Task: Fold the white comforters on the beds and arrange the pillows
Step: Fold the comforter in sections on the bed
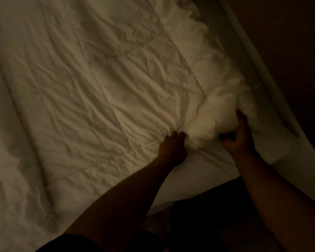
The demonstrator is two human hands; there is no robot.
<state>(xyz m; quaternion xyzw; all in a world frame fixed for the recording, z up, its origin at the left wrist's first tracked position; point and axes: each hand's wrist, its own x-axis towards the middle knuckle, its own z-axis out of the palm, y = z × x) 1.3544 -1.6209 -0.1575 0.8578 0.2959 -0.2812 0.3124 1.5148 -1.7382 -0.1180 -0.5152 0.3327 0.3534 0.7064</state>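
One view only: head cam, worn by the person, wide-angle, looking fwd and steeply down onto the bed (273, 73). Frame is tilted, so the bed edge runs diagonally top centre to lower right. Cam sits close; white comforter (80, 88) fills most of the pic. Both forearms enter from the bottom edge. Dim light, corners dark. No 2nd view, so no shared area.

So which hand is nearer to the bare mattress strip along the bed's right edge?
Right. The right hand grips the comforter's bunched edge beside the mattress strip; the left hand grips a fold further in.
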